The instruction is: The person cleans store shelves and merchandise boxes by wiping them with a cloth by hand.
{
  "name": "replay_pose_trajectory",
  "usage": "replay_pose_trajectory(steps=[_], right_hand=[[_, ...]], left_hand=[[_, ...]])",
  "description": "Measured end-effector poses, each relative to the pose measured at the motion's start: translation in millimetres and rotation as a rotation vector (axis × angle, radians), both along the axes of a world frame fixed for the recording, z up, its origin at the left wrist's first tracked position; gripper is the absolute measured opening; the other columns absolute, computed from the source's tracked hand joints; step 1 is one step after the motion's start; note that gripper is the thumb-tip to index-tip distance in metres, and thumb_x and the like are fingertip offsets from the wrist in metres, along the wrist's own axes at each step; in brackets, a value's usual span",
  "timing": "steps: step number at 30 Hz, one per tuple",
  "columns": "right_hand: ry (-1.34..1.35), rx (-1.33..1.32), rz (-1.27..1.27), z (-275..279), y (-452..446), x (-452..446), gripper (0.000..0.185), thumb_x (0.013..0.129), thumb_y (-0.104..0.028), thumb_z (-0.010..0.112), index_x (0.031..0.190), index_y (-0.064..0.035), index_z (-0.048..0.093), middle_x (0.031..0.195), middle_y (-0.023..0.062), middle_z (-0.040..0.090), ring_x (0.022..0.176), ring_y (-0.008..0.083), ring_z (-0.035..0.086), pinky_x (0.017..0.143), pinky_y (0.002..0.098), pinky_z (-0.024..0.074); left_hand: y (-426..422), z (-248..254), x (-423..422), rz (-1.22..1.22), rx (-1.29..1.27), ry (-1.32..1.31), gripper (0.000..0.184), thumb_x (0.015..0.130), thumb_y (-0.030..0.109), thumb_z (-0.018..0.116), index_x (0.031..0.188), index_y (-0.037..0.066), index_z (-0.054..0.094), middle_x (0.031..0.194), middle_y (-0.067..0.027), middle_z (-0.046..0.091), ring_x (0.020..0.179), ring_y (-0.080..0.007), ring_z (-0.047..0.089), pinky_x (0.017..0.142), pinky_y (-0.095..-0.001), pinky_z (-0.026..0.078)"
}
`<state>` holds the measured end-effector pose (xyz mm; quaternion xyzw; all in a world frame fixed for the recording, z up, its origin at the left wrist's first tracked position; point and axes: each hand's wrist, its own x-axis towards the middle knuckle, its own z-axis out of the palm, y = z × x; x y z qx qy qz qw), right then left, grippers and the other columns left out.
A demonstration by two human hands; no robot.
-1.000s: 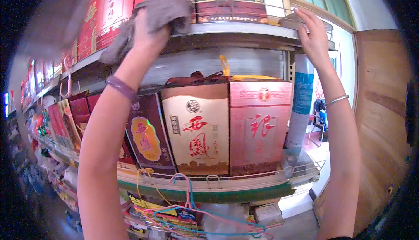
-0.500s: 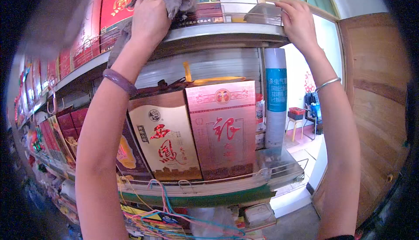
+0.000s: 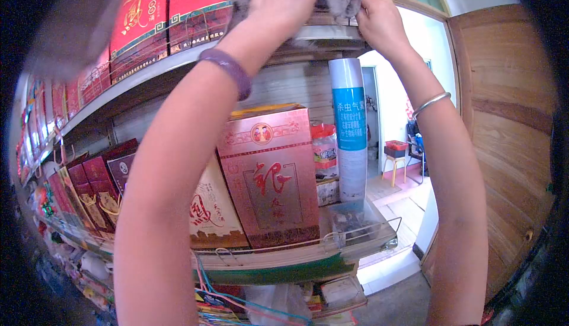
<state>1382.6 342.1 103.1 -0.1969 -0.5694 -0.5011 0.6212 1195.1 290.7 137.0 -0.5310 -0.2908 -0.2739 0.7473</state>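
My left hand is closed on a grey cloth at the upper shelf, near its right end. The bunched cloth covers that part of the shelf and its rail. My right hand has its fingers bent round the rail at the shelf's end corner, right beside the rolled edge of the cloth; the exact contact is partly hidden. Left of the cloth stand tall red liquor boxes behind the wire rail.
Below, the middle shelf holds a pink box, a cream box and a tall spray can near the right end. Coloured hangers hang lower down. A wooden door and a doorway with a stool are to the right.
My left hand has wiped the cloth rightward, from in front of the red boxes to the shelf's right end, close to my right hand. The view has shifted slightly right.
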Motion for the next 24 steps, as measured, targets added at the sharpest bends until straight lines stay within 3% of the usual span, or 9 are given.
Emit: replay_pose_trajectory(steps=[5, 8, 12, 15, 19, 22, 24], right_hand=[[0.0, 0.031, 0.004, -6.2, -6.1, -5.8, 0.023, 0.081, -0.011, 0.051, 0.098, -0.0094, 0.066, 0.101, 0.0099, 0.06, 0.099, 0.0275, 0.054, 0.088, 0.0382, 0.0437], [0.006, 0.025, 0.04, -4.0, -2.6, -5.7, 0.023, 0.081, -0.011, 0.05, 0.097, -0.0093, 0.067, 0.1, 0.0103, 0.06, 0.099, 0.0276, 0.054, 0.088, 0.0384, 0.0439], [0.022, -0.028, 0.074, -2.5, -4.5, -5.7, 0.023, 0.08, -0.01, 0.05, 0.095, -0.0084, 0.066, 0.101, 0.0112, 0.06, 0.098, 0.0286, 0.055, 0.088, 0.0389, 0.044], [0.023, -0.002, 0.025, -2.4, -4.1, -3.4, 0.024, 0.078, -0.01, 0.049, 0.095, -0.0065, 0.066, 0.101, 0.0117, 0.06, 0.097, 0.0296, 0.055, 0.087, 0.0393, 0.0443], [0.017, -0.014, -0.042, 1.3, -1.8, 1.4, 0.024, 0.076, -0.01, 0.049, 0.094, -0.0039, 0.065, 0.102, 0.012, 0.059, 0.097, 0.0303, 0.055, 0.087, 0.0393, 0.0446], [0.023, -0.055, -0.032, 0.1, -6.1, 2.1, 0.025, 0.076, -0.009, 0.049, 0.096, -0.0044, 0.064, 0.103, 0.0115, 0.059, 0.098, 0.0299, 0.055, 0.087, 0.0395, 0.0446], [0.008, -0.053, 0.006, -0.8, -7.7, 1.5, 0.027, 0.077, -0.008, 0.048, 0.098, -0.0059, 0.064, 0.103, 0.0112, 0.059, 0.098, 0.0296, 0.055, 0.087, 0.0397, 0.0444]], left_hand=[[-17.5, -4.8, -88.8, 0.005, 0.037, -0.044, 0.018, 0.072, 0.012, 0.055, 0.086, 0.004, 0.064, 0.096, -0.0121, 0.061, 0.095, -0.0278, 0.056, 0.085, -0.0401, 0.041], [-24.5, -5.3, -132.2, 0.012, 0.192, -0.079, 0.012, 0.071, 0.01, 0.055, 0.076, 0.007, 0.065, 0.085, -0.0098, 0.063, 0.091, -0.0244, 0.059, 0.08, -0.0402, 0.042], [-16.3, -8.3, -109.1, -0.016, 0.179, -0.134, 0.012, 0.069, 0.009, 0.055, 0.074, 0.005, 0.065, 0.081, -0.011, 0.063, 0.088, -0.0261, 0.059, 0.077, -0.0395, 0.044], [-5.1, -7.7, -42.1, -0.008, 0.064, -0.101, 0.014, 0.072, 0.011, 0.055, 0.074, 0.002, 0.065, 0.084, -0.0154, 0.062, 0.087, -0.0287, 0.059, 0.078, -0.0399, 0.045], [13.8, -2.1, 36.0, -0.17, 0.025, -0.046, 0.015, 0.072, 0.014, 0.053, 0.074, 0.007, 0.066, 0.084, -0.0122, 0.063, 0.087, -0.0264, 0.06, 0.077, -0.0392, 0.047], [16.2, 1.5, 22.8, -0.197, -0.015, -0.025, 0.019, 0.072, 0.025, 0.062, 0.076, 0.007, 0.063, 0.09, -0.0111, 0.063, 0.087, -0.0268, 0.058, 0.076, -0.0402, 0.044], [4.7, 1.7, -3.9, -0.104, 0.025, -0.01, 0.014, 0.072, 0.017, 0.057, 0.077, 0.007, 0.065, 0.089, -0.0116, 0.063, 0.089, -0.0267, 0.059, 0.078, -0.0399, 0.046]])
